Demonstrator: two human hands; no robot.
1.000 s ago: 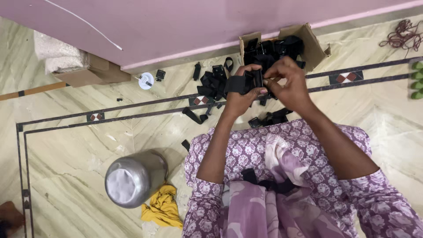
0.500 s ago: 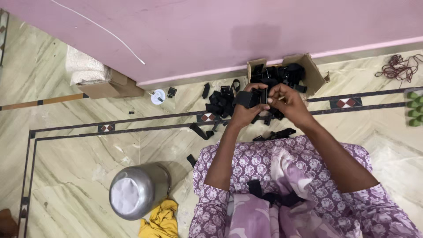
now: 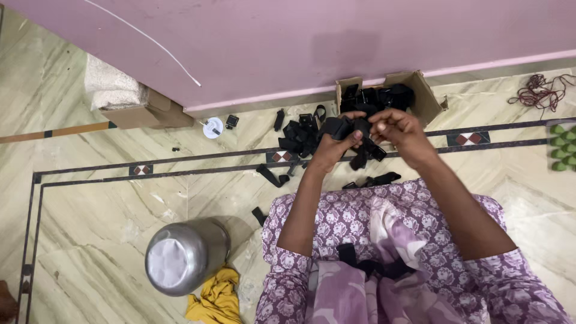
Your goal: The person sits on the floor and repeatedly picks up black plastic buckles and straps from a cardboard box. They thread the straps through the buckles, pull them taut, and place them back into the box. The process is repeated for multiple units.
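Left hand (image 3: 331,147): fingers curled and pressed around a black strap piece (image 3: 345,127), thumb on top. Right hand (image 3: 401,129): fingertips pinched on the same strap piece from the other side; both hands meet just in front of the open cardboard box (image 3: 427,95).

Landmark: the cardboard box, standing against the pink wall (image 3: 288,42) and holding more black parts. Strap piece is held above the floor, just before the box's near edge. A heap of black straps (image 3: 298,135) lies on the marble floor (image 3: 120,198) just left of the box. Farther left of the box: a small white round object (image 3: 212,128). Well away, down and left of the box: steel pot (image 3: 185,255), yellow cloth (image 3: 217,295) touching it. Right of the box: tangled red cord (image 3: 538,90), green items (image 3: 561,147).
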